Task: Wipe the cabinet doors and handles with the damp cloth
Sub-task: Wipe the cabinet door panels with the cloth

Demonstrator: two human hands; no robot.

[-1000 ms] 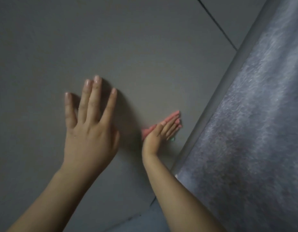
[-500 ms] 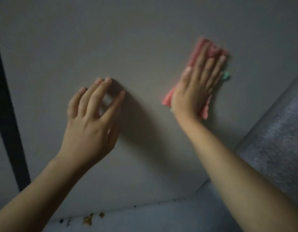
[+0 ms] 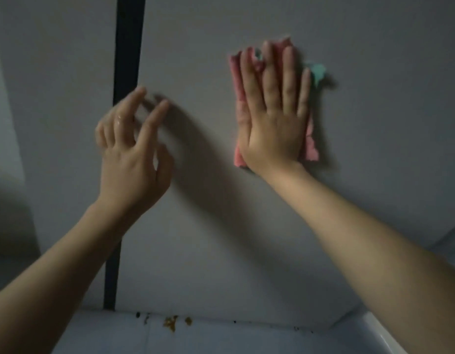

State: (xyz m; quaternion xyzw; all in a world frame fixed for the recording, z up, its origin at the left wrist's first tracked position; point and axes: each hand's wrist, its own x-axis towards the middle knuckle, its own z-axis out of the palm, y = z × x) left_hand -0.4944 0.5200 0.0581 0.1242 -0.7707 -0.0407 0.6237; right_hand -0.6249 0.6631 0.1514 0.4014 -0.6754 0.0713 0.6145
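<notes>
Two bare hands work against a flat, matte grey cabinet door (image 3: 246, 226). Furthest left, a dark vertical gap (image 3: 126, 60) separates this door from its neighbour. Just right of that gap, the left hand (image 3: 134, 159) hovers at the door with fingers loosely spread and half bent, grasping nothing; whether its fingertips (image 3: 163, 106) touch the surface is unclear through the blur. Further right, the right hand (image 3: 272, 118) lies flat with straight fingers, pressing a folded pink damp cloth with a teal corner (image 3: 313, 146) against the upper part of the door. Below, yellowish crumbs (image 3: 170, 323) and dark specks sit along the seam where the door meets a pale surface. Wiping looks to be midway on this panel: no streaks reveal what is already covered, no handles are in view, and the neighbouring door probably remains.
</notes>
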